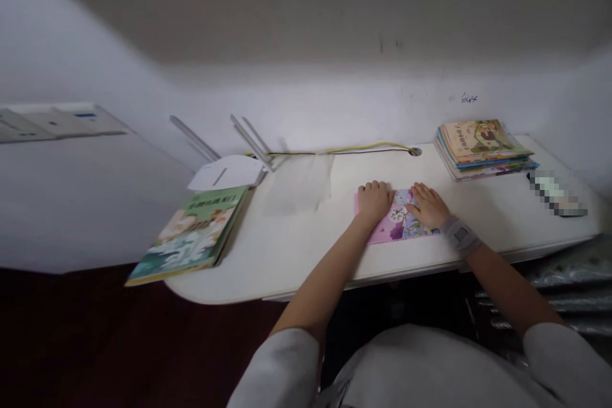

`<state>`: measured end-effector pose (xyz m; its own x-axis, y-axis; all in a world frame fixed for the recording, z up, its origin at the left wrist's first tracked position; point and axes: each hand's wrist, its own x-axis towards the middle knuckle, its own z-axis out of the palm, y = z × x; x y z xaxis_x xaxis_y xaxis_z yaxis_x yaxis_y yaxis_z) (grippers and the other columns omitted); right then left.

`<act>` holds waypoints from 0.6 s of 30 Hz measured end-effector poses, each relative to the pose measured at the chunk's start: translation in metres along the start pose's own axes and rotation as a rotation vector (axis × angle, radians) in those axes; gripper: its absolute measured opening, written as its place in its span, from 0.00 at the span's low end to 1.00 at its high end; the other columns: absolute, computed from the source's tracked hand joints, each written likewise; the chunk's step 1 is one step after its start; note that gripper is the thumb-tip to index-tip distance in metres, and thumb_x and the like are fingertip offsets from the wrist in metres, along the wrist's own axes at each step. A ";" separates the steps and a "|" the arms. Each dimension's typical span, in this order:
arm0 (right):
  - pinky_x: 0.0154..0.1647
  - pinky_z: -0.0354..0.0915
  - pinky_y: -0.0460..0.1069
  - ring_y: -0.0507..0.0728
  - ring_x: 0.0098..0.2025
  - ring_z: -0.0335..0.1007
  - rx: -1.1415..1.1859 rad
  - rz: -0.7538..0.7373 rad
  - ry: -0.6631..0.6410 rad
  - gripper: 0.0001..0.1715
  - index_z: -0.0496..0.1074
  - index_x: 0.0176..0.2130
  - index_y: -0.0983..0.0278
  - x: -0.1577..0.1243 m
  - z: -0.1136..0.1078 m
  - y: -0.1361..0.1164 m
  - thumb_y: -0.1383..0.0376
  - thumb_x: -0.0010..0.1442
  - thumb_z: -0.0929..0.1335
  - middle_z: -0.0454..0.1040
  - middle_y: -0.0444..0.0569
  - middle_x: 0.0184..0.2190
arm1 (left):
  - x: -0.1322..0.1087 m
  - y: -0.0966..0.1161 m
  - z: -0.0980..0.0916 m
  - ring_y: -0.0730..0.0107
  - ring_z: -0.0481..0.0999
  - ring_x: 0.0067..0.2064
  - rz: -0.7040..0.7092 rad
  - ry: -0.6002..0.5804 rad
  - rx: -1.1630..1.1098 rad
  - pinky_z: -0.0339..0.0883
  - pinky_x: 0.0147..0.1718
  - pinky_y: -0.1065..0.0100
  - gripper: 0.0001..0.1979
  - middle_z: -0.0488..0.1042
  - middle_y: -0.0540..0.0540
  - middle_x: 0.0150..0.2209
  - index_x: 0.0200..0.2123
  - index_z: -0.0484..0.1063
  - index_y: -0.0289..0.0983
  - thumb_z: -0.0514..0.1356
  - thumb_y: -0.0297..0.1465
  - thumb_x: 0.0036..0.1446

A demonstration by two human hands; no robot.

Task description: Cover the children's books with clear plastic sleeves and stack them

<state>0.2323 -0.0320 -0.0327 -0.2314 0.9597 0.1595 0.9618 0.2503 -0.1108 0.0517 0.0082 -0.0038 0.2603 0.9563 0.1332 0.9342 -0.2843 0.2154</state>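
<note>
A pink and lilac illustrated book (391,229) lies on the white desk in front of me, partly covered by both hands. At its left part my left hand (374,203) has its fingers curled down over the far edge, gripping it there; the fingertips are hidden. Flat on the right part of the cover rests my right hand (430,207), fingers stretched out and thumb apart. A grey band with a square face circles the right wrist. Dark flower shapes and a white figure show between the hands.
On the white desk (287,248), a white router (227,173) with antennas stands behind a green picture book (201,223) overhanging the left edge. A translucent sheet (299,185) lies near a yellow cable (363,147). Stacked books (482,146) and a pixelated phone-like object (557,194) are right.
</note>
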 end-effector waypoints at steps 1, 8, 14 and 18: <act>0.64 0.48 0.59 0.63 0.67 0.46 0.006 0.007 -0.002 0.37 0.56 0.63 0.74 0.000 0.000 0.000 0.52 0.65 0.56 0.53 0.60 0.65 | 0.005 0.001 -0.001 0.53 0.70 0.51 -0.041 -0.028 -0.073 0.63 0.49 0.52 0.19 0.70 0.33 0.48 0.47 0.69 0.30 0.53 0.40 0.63; 0.65 0.45 0.59 0.62 0.68 0.45 0.053 0.013 -0.007 0.38 0.55 0.64 0.72 0.000 0.004 0.002 0.50 0.65 0.55 0.52 0.58 0.66 | 0.022 -0.008 -0.021 0.62 0.72 0.48 -0.160 -0.123 -0.316 0.70 0.45 0.55 0.18 0.69 0.41 0.51 0.52 0.66 0.35 0.58 0.37 0.61; 0.65 0.44 0.58 0.62 0.68 0.44 0.090 0.012 -0.005 0.37 0.55 0.64 0.70 0.000 0.005 0.001 0.50 0.65 0.55 0.52 0.57 0.66 | 0.006 -0.053 -0.053 0.63 0.74 0.45 -0.180 -0.209 -0.458 0.71 0.43 0.58 0.17 0.71 0.42 0.49 0.50 0.68 0.36 0.58 0.38 0.61; 0.65 0.44 0.59 0.61 0.68 0.43 0.112 0.016 -0.009 0.37 0.55 0.64 0.69 0.000 0.004 0.000 0.50 0.65 0.55 0.52 0.57 0.66 | -0.024 -0.090 -0.054 0.70 0.75 0.30 -0.313 -0.357 -0.949 0.69 0.29 0.69 0.20 0.75 0.43 0.33 0.38 0.71 0.34 0.62 0.46 0.53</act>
<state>0.2315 -0.0316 -0.0365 -0.2182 0.9646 0.1483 0.9430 0.2475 -0.2226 -0.0519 0.0071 0.0264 0.2419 0.9169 -0.3174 0.4393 0.1882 0.8784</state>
